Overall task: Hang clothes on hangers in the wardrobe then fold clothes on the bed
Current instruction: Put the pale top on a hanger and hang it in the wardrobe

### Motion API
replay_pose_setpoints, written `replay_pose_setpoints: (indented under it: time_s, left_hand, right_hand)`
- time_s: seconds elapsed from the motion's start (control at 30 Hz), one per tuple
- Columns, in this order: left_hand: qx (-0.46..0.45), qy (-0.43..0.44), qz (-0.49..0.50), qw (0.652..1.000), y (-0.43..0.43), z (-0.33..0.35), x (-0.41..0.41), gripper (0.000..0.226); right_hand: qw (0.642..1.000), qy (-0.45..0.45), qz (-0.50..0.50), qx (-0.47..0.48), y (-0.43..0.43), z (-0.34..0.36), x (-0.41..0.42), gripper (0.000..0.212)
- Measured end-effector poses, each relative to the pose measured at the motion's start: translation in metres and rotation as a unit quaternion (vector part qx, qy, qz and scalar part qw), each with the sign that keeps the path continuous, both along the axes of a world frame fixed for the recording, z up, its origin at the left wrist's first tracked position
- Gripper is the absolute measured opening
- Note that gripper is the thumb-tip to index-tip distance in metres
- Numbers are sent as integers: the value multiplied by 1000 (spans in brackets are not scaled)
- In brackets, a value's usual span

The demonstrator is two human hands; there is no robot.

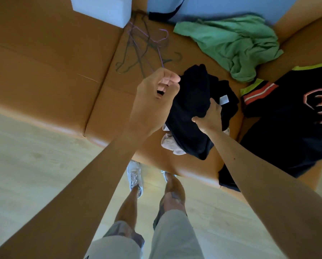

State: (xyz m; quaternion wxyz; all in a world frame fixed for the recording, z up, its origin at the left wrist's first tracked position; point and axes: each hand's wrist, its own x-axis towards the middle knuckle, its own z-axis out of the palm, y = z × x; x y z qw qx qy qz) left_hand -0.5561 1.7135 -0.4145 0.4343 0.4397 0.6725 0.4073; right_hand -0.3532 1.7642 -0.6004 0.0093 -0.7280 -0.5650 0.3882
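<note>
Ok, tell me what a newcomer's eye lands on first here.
The black garment at centre, gripped by the right hand, the left hand pinching a purple hanger beside it. Behind lie a crumpled green garment, upper right, and tangled wire hangers, upper middle.

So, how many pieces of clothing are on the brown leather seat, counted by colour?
Black: 2, the plain black garment that the right hand grips and the black jersey with orange and yellow trim.
Green: 1, the crumpled green garment.
Pale pink: 1, the pale cloth under the plain black one.
Total: 4
</note>
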Motion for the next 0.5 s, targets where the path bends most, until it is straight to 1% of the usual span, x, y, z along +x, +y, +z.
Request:
replay_pose_setpoints:
  time_s: [0.07,0.17,0.27,0.33,0.4,0.43,0.5]
  left_hand:
    - [-5,2,-1,1000,10,-7,6,14]
    - [-14,7,-4,1000,23,-20,13,15]
    - [-25,10,-2,1000,29,-32,18,14]
    - [-28,7,4,1000,32,-39,17,14]
    - [-30,6,11,999,32,-43,13,15]
    - [-29,6,16,999,32,-44,10,15]
    - [-25,5,26,999,31,-43,2,14]
  right_hand:
    - [1000,-19,-4,-16,9,-13,2,106]
    - [996,-45,-23,-67,20,-30,4,122]
    - [987,-32,-49,-147,24,-40,8,134]
    - [982,-40,-40,-178,23,-47,10,138]
    - [980,-59,-8,-192,20,-52,12,138]
    - [979,-63,3,-195,20,-57,14,134]
    - [978,-47,10,-202,22,-61,17,114]
